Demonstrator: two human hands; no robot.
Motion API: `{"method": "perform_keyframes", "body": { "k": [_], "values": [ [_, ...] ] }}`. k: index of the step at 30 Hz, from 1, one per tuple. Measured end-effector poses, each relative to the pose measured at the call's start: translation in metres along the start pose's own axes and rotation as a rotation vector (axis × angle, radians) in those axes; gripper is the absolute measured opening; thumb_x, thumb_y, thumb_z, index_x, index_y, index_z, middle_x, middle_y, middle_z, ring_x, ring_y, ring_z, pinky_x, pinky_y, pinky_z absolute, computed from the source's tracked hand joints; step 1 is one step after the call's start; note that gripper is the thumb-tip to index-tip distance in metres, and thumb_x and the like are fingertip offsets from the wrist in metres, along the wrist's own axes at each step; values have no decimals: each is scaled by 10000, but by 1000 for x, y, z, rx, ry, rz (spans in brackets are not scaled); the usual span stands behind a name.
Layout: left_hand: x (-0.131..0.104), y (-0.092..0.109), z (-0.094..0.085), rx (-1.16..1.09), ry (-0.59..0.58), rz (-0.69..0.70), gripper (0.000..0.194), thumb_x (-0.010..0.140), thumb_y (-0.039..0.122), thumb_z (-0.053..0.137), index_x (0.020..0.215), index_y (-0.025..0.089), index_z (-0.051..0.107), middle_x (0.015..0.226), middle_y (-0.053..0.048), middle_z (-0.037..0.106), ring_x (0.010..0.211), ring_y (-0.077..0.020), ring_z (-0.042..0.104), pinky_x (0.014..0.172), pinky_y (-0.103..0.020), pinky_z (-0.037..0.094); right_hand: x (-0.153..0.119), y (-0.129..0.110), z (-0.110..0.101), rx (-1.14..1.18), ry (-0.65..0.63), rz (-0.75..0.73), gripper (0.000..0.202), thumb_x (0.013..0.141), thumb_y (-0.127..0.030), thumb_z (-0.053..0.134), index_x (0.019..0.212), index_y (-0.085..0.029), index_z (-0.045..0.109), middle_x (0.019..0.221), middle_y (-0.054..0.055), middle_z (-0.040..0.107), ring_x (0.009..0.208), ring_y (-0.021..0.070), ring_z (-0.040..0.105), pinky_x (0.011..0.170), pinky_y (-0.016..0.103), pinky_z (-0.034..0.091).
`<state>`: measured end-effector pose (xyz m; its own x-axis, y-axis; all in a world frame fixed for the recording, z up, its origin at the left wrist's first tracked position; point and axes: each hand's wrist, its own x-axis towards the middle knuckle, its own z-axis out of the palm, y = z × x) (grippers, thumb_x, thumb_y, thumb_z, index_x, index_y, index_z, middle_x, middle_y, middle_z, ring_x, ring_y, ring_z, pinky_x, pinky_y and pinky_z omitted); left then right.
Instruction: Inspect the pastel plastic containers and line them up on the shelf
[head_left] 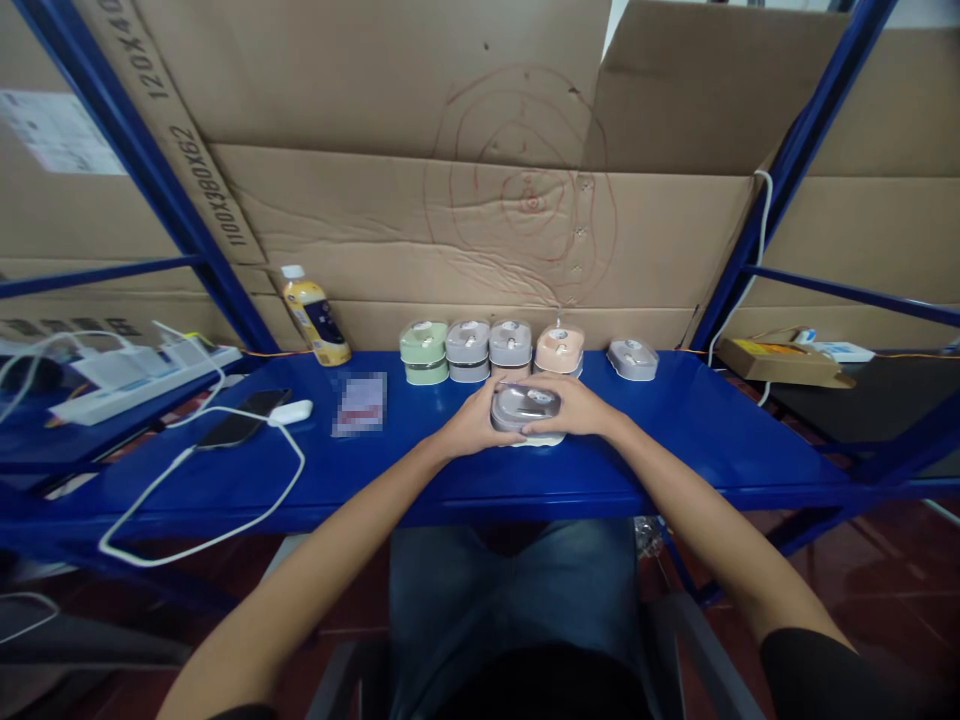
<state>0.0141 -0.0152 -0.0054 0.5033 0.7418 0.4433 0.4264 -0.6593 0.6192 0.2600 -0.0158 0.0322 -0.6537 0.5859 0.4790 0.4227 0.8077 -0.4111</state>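
Blue table (712, 440) shows between the card (360, 405) and the left hand (476, 418), and again right of the right hand (581, 405); its front edge crosses below mid-frame. From the left: power strip (97, 404), cable (150, 563) looping over that edge, phone (238, 424), bottle (319, 325). At centre, both hands' fingers curl round the held box (527, 402), gripping its two sides near the edge. Just behind, the green box (424, 345), two grey-lidded boxes (469, 343) and pink box (560, 348) block the way back; a lone box (632, 358) sits farther right.
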Motion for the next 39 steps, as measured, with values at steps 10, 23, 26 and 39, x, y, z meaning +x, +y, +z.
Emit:
{"method": "perform_keyframes", "body": {
  "k": [10,23,26,39],
  "values": [
    [-2,-8,-1,60,-47,34,1145,651,463,920,1592,202,322,1590,-191,465,1457,-440,464,1194,-561,410,6,2,11,-99,-70,24,848,745,-641,838,1467,-263,603,1382,125,660,1255,317,646,1086,495,509],
    [-3,-6,-2,154,-124,-38,778,843,480,746,1494,206,420,1349,-147,660,1274,-349,637,1093,-528,504,-97,-6,-51,-603,-109,640,846,912,-760,540,1578,-253,422,1232,192,628,1023,382,695,855,475,552],
    [-2,-5,-2,168,-120,-32,721,849,484,734,1458,210,464,1328,-137,671,1263,-348,644,1093,-522,504,-96,14,-58,-704,-51,804,864,926,-775,486,1531,-159,438,1252,247,607,1049,406,690,849,477,538],
    [-3,-4,-4,193,-144,-36,654,862,514,704,1405,195,532,1354,-159,658,1297,-365,629,1129,-545,490,-28,41,-30,-768,-19,890,707,935,-563,662,1436,-95,490,1323,309,580,1084,382,707,868,441,564]
  ]
}}
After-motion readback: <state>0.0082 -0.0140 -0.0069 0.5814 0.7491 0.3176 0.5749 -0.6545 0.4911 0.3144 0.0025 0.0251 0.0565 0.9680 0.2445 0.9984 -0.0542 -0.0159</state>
